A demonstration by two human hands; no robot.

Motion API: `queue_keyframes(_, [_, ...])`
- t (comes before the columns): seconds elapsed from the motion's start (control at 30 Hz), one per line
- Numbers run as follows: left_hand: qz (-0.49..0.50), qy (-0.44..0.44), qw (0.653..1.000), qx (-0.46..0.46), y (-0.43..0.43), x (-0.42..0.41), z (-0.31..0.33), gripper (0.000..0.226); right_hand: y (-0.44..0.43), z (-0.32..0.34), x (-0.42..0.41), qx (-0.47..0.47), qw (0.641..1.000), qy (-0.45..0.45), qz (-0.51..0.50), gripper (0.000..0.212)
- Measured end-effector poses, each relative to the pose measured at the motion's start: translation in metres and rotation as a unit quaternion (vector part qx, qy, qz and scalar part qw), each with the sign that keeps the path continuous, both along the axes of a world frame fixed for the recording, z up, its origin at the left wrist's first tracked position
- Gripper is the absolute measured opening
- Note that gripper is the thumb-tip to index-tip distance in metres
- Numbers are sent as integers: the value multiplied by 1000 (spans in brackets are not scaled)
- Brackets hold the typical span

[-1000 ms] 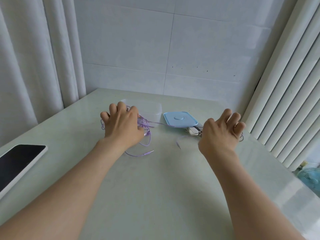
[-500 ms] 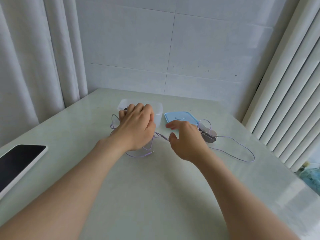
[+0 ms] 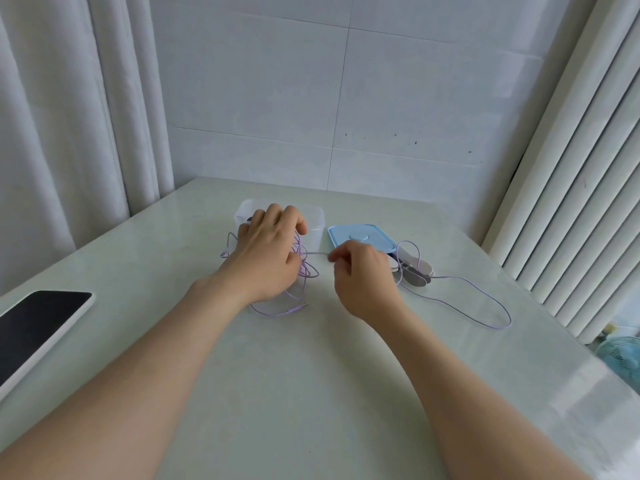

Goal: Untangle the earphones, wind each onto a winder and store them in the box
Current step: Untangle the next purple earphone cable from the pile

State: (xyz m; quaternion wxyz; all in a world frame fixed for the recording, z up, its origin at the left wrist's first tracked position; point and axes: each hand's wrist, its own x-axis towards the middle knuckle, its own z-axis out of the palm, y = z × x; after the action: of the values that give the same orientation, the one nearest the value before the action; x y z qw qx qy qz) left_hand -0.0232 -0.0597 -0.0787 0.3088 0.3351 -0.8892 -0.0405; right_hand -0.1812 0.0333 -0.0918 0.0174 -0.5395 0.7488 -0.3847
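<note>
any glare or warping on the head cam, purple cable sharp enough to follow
Head view: soft daylight; glare whitens the glossy pale green table at lower right; the wide angle slants the white pleated curtain; the thin purple earphone cable shows clearly where the right hand pinches it, but the left hand hides its tangle.

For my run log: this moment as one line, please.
stage: untangling | left hand: holds earphone tangle | right hand: pinches cord | box: open, lid beside | winders: unused
</note>
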Motion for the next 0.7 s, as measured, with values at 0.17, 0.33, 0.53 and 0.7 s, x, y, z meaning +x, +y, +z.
queue_keyframes(0.17, [29,5,999,-14,-3,2,-1,25,10,15,-1,-95,994,-36,-27,20])
queue_keyframes(0.33, [22,35,999,-8,-3,3,0,27,17,18,-9,-80,990,68,-97,15])
queue_keyframes(0.53, [38,8,999,8,1,4,4,42,26,24,-17,80,972,177,-131,19])
queue_keyframes(0.7, [22,-24,999,14,2,3,4,43,23,19,-17,110,993,26,-39,18])
